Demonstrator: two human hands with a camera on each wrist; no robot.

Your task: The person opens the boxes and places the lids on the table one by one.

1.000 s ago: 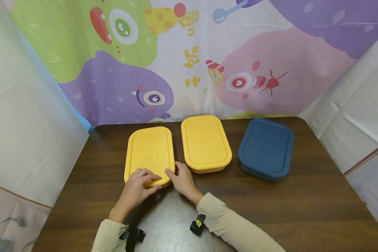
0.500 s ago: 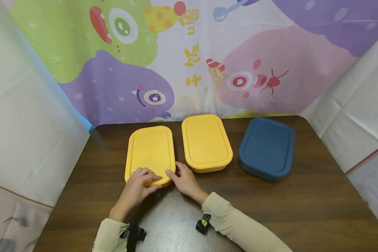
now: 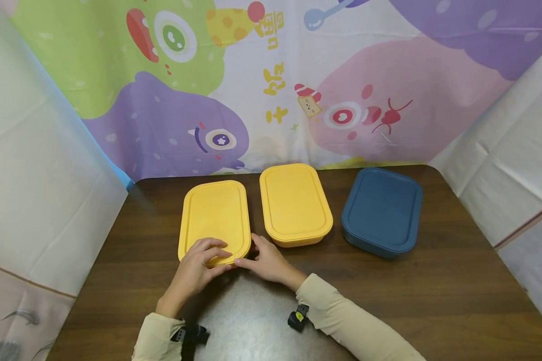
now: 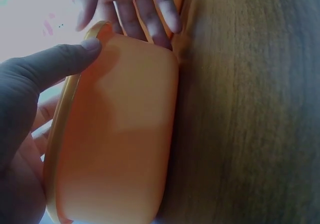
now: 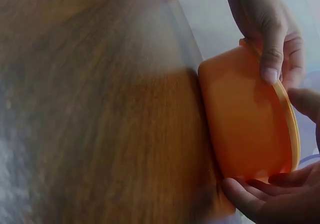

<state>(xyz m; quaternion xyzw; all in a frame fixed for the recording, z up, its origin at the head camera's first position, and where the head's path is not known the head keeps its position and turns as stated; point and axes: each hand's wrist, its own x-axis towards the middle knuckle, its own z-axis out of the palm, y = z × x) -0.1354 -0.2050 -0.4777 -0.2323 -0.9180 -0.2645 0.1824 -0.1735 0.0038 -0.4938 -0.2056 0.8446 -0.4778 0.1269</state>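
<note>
A yellow lidded food container (image 3: 218,215) stands at the left of the row on the table. My left hand (image 3: 199,264) holds its near edge, fingertips over the lid and thumb against the front below the rim. At the near right corner, my right hand (image 3: 267,258) has its thumb at the lid's front rim and its fingers along the right side wall. From the left wrist view, the container's front wall (image 4: 120,119) appears orange, and the lid's rim (image 4: 62,119) sits on it. The lid looks seated all along the visible edge. What is inside is hidden.
A second yellow lidded container (image 3: 295,203) stands just right of the first, close to my right fingers. Farther right is a dark blue lidded container (image 3: 383,210). Behind the brown wooden table (image 3: 433,296) hangs a cartoon-printed curtain (image 3: 280,100).
My right thumb has slid from the top of the lid's corner to its front rim. The right forearm has swung rightward. My left hand and the containers stay nearly still.
</note>
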